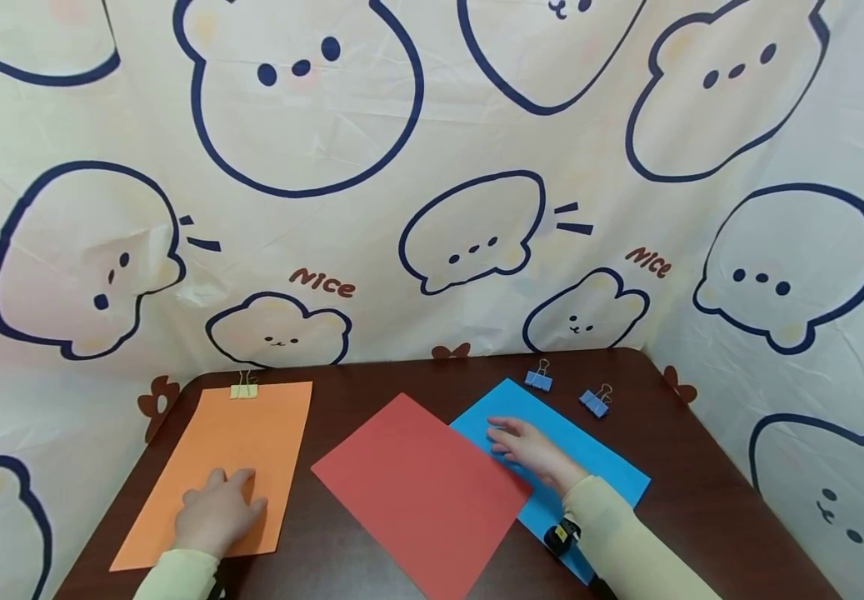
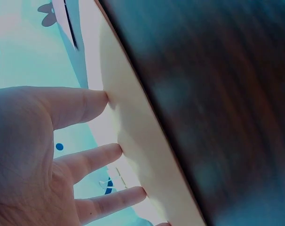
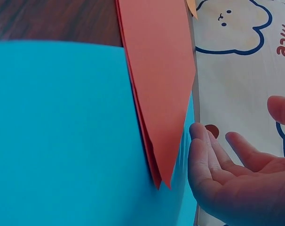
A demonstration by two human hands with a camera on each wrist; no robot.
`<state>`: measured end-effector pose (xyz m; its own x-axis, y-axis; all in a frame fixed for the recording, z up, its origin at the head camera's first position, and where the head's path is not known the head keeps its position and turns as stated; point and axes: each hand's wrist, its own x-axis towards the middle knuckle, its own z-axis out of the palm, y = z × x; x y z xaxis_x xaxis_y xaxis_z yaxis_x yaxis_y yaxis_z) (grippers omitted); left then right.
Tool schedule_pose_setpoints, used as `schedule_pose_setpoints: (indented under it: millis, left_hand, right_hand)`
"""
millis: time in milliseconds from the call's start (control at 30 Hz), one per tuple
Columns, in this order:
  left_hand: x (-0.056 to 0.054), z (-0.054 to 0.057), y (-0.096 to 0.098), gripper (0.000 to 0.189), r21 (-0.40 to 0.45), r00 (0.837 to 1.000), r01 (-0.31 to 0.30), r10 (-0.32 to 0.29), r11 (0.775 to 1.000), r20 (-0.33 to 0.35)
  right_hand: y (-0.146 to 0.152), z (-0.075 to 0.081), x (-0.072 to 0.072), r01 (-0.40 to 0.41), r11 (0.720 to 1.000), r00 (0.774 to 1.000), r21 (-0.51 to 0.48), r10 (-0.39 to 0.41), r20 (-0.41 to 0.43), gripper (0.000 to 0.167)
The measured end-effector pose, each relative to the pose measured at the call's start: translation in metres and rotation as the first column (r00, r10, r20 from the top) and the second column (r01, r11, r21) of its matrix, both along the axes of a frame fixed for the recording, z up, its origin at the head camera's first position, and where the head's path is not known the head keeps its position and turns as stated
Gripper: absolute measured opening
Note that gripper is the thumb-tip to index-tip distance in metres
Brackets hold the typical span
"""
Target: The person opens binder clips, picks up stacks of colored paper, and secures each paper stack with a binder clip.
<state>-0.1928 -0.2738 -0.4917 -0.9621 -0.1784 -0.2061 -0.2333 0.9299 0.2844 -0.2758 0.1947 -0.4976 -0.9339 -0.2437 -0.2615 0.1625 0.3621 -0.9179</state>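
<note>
My left hand (image 1: 216,515) rests on the lower part of an orange paper sheet (image 1: 259,442), its spread fingertips (image 2: 115,149) touching the surface in the left wrist view. A yellow binder clip (image 1: 244,391) grips that sheet's top edge. To the right, my right hand (image 1: 529,450) hovers over a blue paper sheet (image 1: 589,450), fingers loosely bent and holding nothing. A red paper sheet (image 1: 409,492) lies turned at an angle, its right corner overlapping the blue one. The right wrist view shows two red layers (image 3: 156,103) at that corner.
Two blue binder clips (image 1: 538,380) lie behind the blue sheet, at the back right of the dark brown table (image 1: 372,396). A cloth (image 1: 372,225) printed with cartoon bears hangs close behind the table and along both sides.
</note>
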Motion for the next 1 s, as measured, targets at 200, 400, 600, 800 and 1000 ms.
schedule_pose_setpoints:
  millis: [200,400,600,800,1000]
  left_hand:
    - [0.001,-0.004,-0.001,0.062,-0.001,1.000,-0.001,0.001,1.000,-0.008]
    - [0.004,0.001,0.002,0.061,0.001,1.000,0.001,-0.001,1.000,-0.005]
    - [0.006,0.006,0.002,0.062,0.014,1.000,-0.008,0.007,1.000,0.020]
    - [0.009,0.013,0.004,0.058,0.025,0.999,-0.014,0.015,1.000,-0.039]
    - [0.009,0.020,0.015,0.051,0.034,0.989,0.033,-0.027,0.999,-0.143]
  right_hand:
    - [0.001,-0.001,0.002,-0.011,1.000,1.000,-0.005,0.011,0.003,0.058]
    - [0.002,-0.001,0.002,-0.009,1.000,1.000,-0.005,0.009,0.000,0.057]
    - [0.001,0.000,0.005,0.025,0.998,0.999,0.062,-0.023,-0.042,0.058]
    - [0.002,0.002,0.007,0.037,0.994,0.997,0.099,-0.030,-0.072,0.057]
    - [0.002,0.005,0.008,0.053,0.988,0.991,0.142,-0.035,-0.126,0.055]
